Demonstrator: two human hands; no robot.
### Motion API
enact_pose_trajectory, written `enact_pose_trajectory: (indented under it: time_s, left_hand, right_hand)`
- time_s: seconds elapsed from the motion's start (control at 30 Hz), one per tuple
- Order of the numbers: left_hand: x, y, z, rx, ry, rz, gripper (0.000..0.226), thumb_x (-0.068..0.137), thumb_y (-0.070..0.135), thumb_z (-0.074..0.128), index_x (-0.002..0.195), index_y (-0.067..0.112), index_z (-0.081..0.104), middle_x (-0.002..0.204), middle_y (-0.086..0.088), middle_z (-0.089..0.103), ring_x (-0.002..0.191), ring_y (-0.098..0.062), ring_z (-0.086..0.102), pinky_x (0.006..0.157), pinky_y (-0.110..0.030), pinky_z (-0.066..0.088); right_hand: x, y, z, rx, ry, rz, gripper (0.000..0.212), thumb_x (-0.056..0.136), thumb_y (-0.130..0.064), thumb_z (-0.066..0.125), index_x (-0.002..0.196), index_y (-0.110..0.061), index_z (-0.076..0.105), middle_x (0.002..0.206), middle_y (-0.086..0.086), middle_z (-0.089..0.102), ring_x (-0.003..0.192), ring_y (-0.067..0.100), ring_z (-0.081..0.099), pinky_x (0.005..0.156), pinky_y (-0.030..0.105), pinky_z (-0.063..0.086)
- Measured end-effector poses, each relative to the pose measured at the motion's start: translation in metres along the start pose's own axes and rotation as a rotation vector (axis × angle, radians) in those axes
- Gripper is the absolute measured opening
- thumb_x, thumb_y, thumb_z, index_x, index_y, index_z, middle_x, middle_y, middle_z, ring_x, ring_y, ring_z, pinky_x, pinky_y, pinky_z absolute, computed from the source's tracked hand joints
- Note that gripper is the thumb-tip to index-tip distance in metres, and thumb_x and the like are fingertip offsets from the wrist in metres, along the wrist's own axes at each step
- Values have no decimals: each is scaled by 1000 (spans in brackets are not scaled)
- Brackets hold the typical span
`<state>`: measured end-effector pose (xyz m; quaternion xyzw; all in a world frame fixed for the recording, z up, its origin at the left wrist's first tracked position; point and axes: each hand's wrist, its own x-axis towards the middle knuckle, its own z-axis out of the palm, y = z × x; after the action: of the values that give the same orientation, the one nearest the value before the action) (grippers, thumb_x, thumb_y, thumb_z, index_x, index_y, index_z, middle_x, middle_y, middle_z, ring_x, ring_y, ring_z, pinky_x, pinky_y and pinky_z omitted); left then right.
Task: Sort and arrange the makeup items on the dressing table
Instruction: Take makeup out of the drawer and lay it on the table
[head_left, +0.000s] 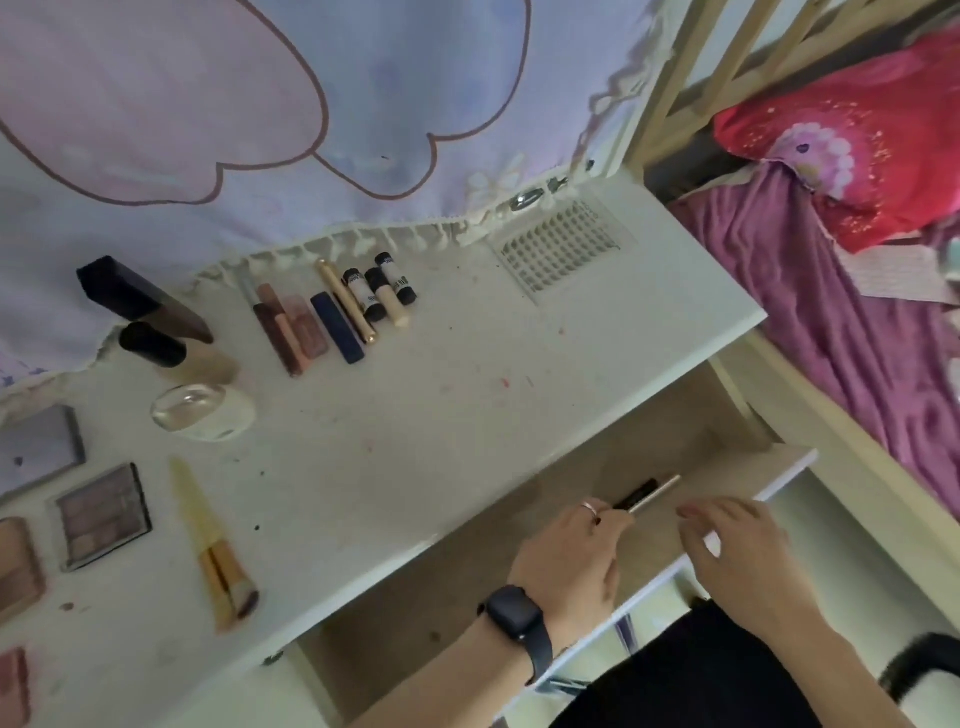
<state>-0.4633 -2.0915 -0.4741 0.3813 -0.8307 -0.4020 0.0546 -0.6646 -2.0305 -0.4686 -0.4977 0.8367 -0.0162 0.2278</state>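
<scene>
My left hand (571, 556), with a ring and a dark watch, reaches into the open drawer (519, 519) and pinches a slim black and silver makeup pencil (647, 492). My right hand (737, 545) rests on the drawer's white front edge (789, 475), its fingers curled over it. On the white dressing table (415, 415) lies a row of lip sticks and tubes (332, 312). At the left are foundation bottles (156, 332), a clear round jar (202, 413), eyeshadow palettes (101, 514) and a gold-handled brush (215, 551).
A pink and lilac cloth (260, 104) hangs behind the table. A white slotted organiser (558, 249) lies at the table's back right. A wooden bed frame (691, 78) with a purple blanket (831, 312) and a red pillow (857, 145) stands to the right. A chair (924, 680) is at bottom right.
</scene>
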Motion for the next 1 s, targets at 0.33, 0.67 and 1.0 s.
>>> enact_pose_trajectory:
  time_s: [0.33, 0.67, 1.0]
  left_hand:
    - [71, -17, 60, 246, -251, -296, 34, 93, -1, 51, 126, 9, 44, 130, -16, 47, 111, -38, 55, 80, -45, 47]
    - [53, -39, 60, 317, -223, -298, 73, 87, -10, 46, 149, 21, 24, 120, -17, 49, 88, -44, 63, 63, -41, 40]
    - [19, -50, 53, -22, -219, -486, 60, 80, 7, 54, 134, 27, 38, 100, -2, 49, 84, -28, 55, 73, -35, 46]
  right_hand:
    - [67, -12, 11, -554, -390, -75, 42, 85, -25, 43, 122, -34, 60, 123, -11, 56, 127, 17, 46, 112, 56, 21]
    - [79, -18, 26, -625, -479, -114, 38, 92, -19, 49, 129, -24, 54, 134, 0, 49, 128, 25, 39, 100, 38, 36]
    - [75, -38, 35, -720, -580, -194, 45, 97, -26, 49, 142, -27, 48, 141, 4, 47, 135, 25, 35, 101, 37, 37]
